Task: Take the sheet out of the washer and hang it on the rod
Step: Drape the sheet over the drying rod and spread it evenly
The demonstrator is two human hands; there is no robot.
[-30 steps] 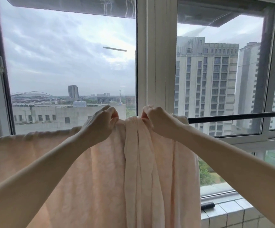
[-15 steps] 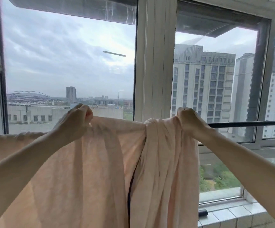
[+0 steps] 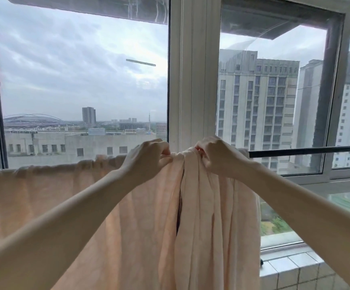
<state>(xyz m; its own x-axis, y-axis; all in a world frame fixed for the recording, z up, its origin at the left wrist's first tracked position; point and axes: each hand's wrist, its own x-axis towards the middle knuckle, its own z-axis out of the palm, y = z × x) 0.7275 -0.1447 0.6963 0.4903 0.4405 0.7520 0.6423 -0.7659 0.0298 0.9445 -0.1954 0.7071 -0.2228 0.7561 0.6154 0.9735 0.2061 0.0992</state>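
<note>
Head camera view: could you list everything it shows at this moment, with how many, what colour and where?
sheet: one, pale peach, draped over the rod, spread flat at left, bunched in folds at centre
rod: one, black, horizontal in front of the window, bare at right
window frame: one, white, upright post at centre with glass panes either side
tiled ledge: one, white, lower right under the window
small dark object: one, black, on the ledge beside the sheet; too small to tell what it is
buildings: several, grey and white, outside the glass
left hand: one, closed on the sheet's top edge
right hand: one, closed on the bunched folds
</note>
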